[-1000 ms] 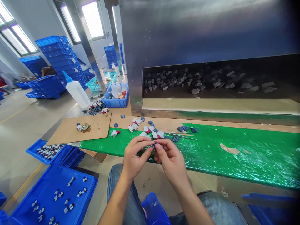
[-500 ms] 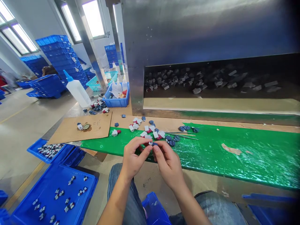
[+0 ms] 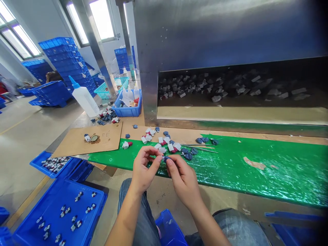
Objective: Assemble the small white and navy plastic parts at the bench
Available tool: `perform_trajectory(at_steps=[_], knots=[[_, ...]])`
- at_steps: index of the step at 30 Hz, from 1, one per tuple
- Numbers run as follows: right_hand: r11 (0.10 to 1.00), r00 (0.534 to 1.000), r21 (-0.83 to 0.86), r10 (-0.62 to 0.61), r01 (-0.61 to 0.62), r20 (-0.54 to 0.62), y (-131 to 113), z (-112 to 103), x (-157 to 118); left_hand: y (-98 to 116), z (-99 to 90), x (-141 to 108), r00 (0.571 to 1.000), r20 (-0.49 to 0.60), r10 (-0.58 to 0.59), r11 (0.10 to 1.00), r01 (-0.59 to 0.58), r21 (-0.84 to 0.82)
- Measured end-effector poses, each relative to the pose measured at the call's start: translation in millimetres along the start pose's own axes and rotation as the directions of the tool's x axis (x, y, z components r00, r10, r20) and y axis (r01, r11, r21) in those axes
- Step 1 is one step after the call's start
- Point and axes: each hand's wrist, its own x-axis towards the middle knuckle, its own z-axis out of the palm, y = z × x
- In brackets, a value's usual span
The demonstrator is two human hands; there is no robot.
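Note:
In front of me, over the near edge of the green work surface (image 3: 230,171), a small dark-blue piece with a whitish end (image 3: 165,159) sits between my fingertips. My right hand (image 3: 183,179) pinches its blue part between thumb and fingers. At the whitish left end, my left hand (image 3: 145,171) has thumb and forefinger closed together. Fingers cover much of the piece, so its exact shape is hidden. Just beyond lie loose white-and-red pieces (image 3: 171,147) and dark-blue pieces (image 3: 188,155), with thin metal rods (image 3: 202,148) beside them.
Cardboard (image 3: 74,141) at left bears a small round dish (image 3: 94,138). Behind it stand a white squeeze bottle (image 3: 85,101) and a blue basket (image 3: 128,111). A blue tray (image 3: 56,205) with assembled pieces is low left. A metal housing (image 3: 230,34) with more pieces inside rises behind.
My left hand has shifted slightly left, and its fingertips now sit at the piece's whitish end, showing more of the blue part. My right hand has barely moved.

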Motion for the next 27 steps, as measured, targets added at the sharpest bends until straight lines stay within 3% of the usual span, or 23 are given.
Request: perform_trajectory(at_steps=[6,12,16,27], knots=[[0.994,0.997,0.09,0.06,-0.065,0.056,1.0,-2.9,1.9,-1.6,-0.1,-1.7,0.998,-0.003,0.061,0.993,-0.061,-0.097],[0.948,0.975,0.272,0.111,-0.162,0.193,-1.4,-10.0,6.7,-3.3,-1.3,-2.0,0.993,0.029,0.117,0.992,-0.115,-0.053],[0.938,0.976,0.305,0.111,-0.164,0.186,-0.6,-9.6,6.8,-3.2,-4.0,-1.8,0.988,0.097,0.117,0.993,-0.115,-0.034],[0.949,0.976,0.272,0.108,-0.158,0.188,0.1,-9.5,6.2,-6.2,-6.3,-0.5,0.986,0.142,0.092,0.996,-0.092,-0.007]])
